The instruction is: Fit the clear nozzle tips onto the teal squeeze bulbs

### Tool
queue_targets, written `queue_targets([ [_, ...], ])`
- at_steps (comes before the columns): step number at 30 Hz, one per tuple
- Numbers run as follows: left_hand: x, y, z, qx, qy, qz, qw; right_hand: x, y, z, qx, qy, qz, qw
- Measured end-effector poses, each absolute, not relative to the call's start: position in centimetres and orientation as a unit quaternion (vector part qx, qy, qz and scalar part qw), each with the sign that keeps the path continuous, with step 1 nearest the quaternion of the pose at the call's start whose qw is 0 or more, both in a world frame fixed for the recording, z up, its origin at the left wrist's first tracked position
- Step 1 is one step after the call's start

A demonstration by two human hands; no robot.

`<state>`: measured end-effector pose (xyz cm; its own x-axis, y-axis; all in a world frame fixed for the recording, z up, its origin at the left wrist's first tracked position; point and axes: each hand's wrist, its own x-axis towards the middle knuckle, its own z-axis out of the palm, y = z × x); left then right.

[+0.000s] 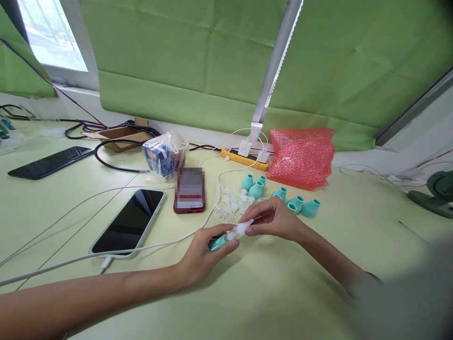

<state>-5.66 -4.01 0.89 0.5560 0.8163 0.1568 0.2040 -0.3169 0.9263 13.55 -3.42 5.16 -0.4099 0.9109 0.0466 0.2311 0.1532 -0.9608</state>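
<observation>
Yellow-green tabletop [269,293] against a wall hung with green blinds [198,61]; head view only. The person's left hand [203,255] is curled, thumb and fingers closed round a teal piece [216,243] just above the table, near the middle of the frame. The right hand [274,219] pinches a white tip [240,230] between thumb and forefinger, other fingers loosely bent. The tip's end meets the teal piece; how far it is seated cannot be made out. Just behind the hands: a pile of clear tips [231,203] and several loose teal pieces [297,204] lying on the table. Beyond those, a red bubble-wrap bag [302,158] and a yellow power strip [244,159]. Left of the hands: a black-screened phone [129,222] on a white cable [63,262], and a red phone [189,190].
</observation>
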Motion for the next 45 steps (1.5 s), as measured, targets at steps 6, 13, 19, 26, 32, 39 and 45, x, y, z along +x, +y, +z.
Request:
queue_targets([
  [6,-5.7,-4.4,0.7,0.776,0.338,0.328,0.420,13.8,-3.3,5.0,-0.436,-0.676,0.508,0.308],
  [13,-5.8,-4.6,0.8,0.789,0.342,0.299,0.414,14.1,-3.1,5.0,-0.443,-0.688,0.515,0.253],
  [19,-5.7,-4.7,1.0,0.815,0.330,0.277,0.388,14.1,-3.4,5.4,-0.432,-0.718,0.492,0.235],
  [26,-5.7,-4.7,0.9,0.854,0.304,0.254,0.338,14.1,-3.8,5.9,-0.420,-0.754,0.466,0.196],
  [32,-5.7,-4.7,0.9,0.869,0.295,0.237,0.320,14.2,-4.0,6.0,-0.440,-0.757,0.449,0.179],
  [39,-5.5,-4.7,1.0,0.870,0.299,0.225,0.322,13.8,-4.3,6.1,-0.458,-0.749,0.442,0.185],
  [45,-5.5,-4.5,1.1,0.862,0.290,0.234,0.343,13.8,-3.9,5.7,-0.450,-0.723,0.485,0.199],
])
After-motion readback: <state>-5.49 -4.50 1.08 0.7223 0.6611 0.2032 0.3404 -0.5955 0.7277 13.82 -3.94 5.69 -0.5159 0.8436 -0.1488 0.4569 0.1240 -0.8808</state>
